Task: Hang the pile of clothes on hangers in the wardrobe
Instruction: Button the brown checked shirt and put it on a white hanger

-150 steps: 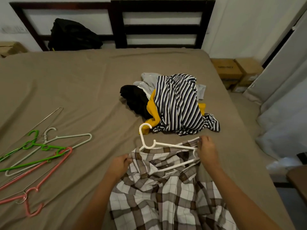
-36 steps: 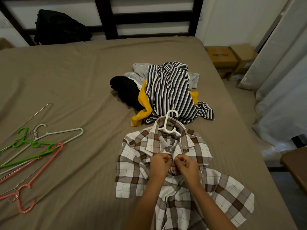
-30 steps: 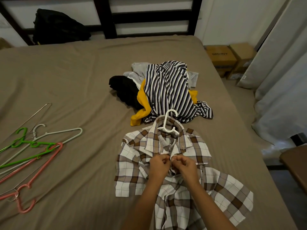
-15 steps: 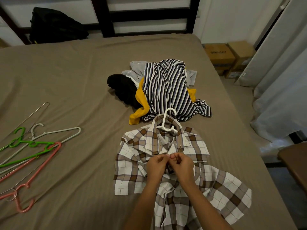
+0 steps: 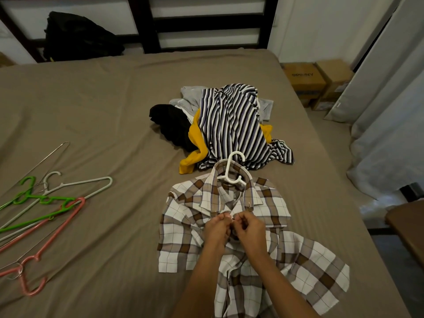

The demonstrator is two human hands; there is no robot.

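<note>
I count one plaid shirt (image 5: 183, 226) and one white hanger (image 5: 230, 171) in it. In the pile are four garments: striped (image 5: 231, 125), yellow (image 5: 195, 136), black (image 5: 172, 122) and grey (image 5: 190, 97). Loose hangers: one green (image 5: 46, 199), one pink (image 5: 79, 204), one pale (image 5: 87, 180) — the wire ones (image 5: 52, 152) I can't count. Two boxes (image 5: 304, 79) (image 5: 332, 74).

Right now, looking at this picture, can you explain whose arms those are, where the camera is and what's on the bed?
No machine here: they are a person's bare arms, filmed from a camera worn on the head, looking down. The left hand and right hand pinch the front of a plaid shirt just below its collar, seemingly at a button. A white hanger sits in the collar. The shirt lies on a bed, with a pile of clothes beyond it and spare hangers to the left.
</note>
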